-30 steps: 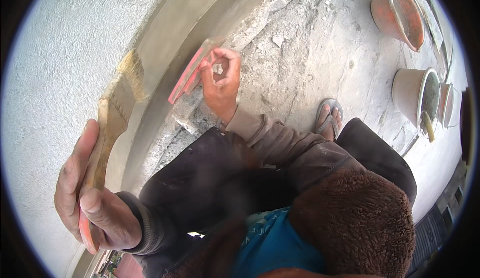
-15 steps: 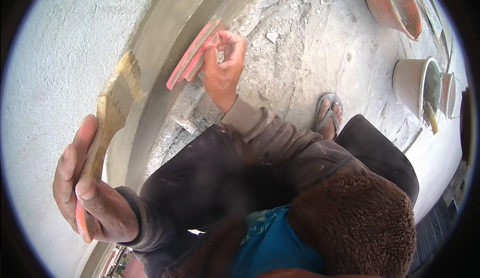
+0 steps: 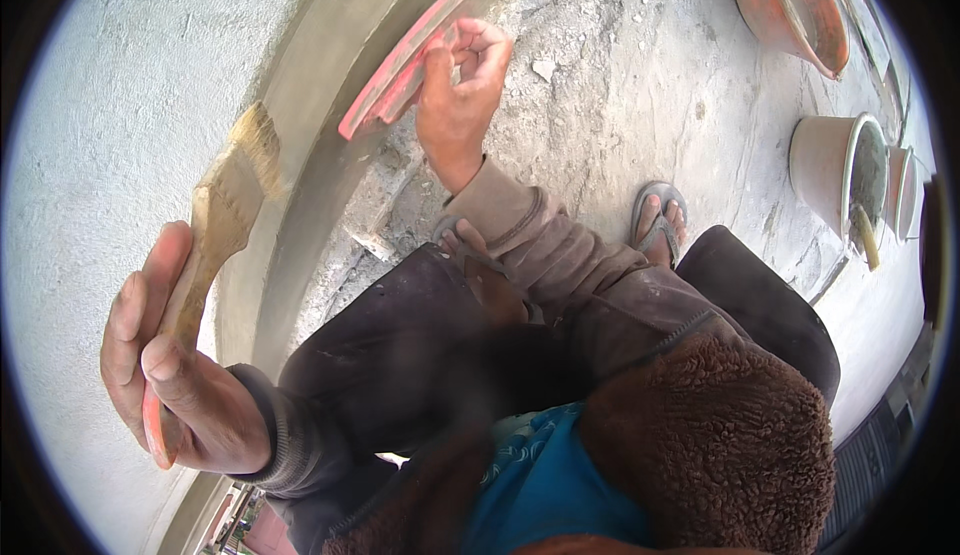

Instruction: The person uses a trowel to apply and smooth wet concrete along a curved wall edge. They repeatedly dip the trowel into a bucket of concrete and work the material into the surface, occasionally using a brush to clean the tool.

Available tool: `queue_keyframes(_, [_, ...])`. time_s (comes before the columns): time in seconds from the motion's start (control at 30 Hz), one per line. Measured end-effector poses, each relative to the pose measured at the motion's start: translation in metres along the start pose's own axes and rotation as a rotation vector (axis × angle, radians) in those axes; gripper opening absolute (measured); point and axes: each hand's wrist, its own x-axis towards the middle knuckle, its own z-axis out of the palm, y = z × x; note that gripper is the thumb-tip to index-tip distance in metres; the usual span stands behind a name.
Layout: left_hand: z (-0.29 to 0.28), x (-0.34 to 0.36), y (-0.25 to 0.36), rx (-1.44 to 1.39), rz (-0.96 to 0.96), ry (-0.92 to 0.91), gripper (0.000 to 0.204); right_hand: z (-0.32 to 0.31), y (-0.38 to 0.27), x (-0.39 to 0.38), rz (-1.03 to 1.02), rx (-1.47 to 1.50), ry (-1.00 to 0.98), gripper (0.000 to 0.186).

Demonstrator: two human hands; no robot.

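Observation:
At the lower left, my left hand (image 3: 185, 385) grips a wide paintbrush (image 3: 222, 217) by its wooden handle. The bristles point up and lie at the border between the white textured wall (image 3: 110, 145) and a smooth grey cement band (image 3: 300, 85). Farther up, my right hand (image 3: 465, 95) is closed round the handle of a red plastering float (image 3: 400, 65). The float's long face is against or very close to the grey band's lower edge; actual contact is hard to make out. My fingers partly hide its handle.
Rubble and cement crumbs (image 3: 385, 190) litter the ground along the wall's foot. An orange-stained bucket (image 3: 790, 15) stands at the far right. Below it are a pale bucket (image 3: 825, 170) with grey mix and a stick-like handle, and another bucket (image 3: 903, 193). My sandaled foot (image 3: 657, 220) rests on the ground.
My right hand has moved the float up and slightly right along the grey band. The left hand and paintbrush have barely shifted. A second sandaled foot now shows below my right forearm.

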Motion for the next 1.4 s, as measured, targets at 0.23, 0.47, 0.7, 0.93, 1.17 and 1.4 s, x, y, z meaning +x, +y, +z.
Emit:
queue_keyframes(0.23, [0.014,0.007,0.001,-0.028,-0.027,0.037,0.04,0.009,0.038,-0.068,-0.251,-0.315,-0.193,0.032])
queue_keyframes(0.47, [0.01,0.008,0.009,-0.17,0.076,-0.131,0.037,-0.055,-0.022,-0.015,-0.349,-0.217,-0.483,0.04])
queue_keyframes(0.7, [0.042,0.022,0.038,-0.195,0.271,-0.575,0.033,-0.036,-0.2,0.178,-0.696,-1.168,-0.706,0.029])
queue_keyframes(0.93, [0.062,0.004,0.033,-0.257,0.504,-0.512,0.027,-0.017,-0.203,0.173,-0.904,-1.174,-1.1,0.029])
queue_keyframes(1.17, [0.053,0.0,0.028,-0.198,0.483,-0.49,0.023,0.004,-0.17,0.104,-0.853,-1.221,-1.065,0.025])
queue_keyframes(1.4, [0.043,0.001,0.022,-0.105,0.439,-0.485,0.021,0.018,-0.137,0.061,-0.892,-1.198,-1.078,0.02])
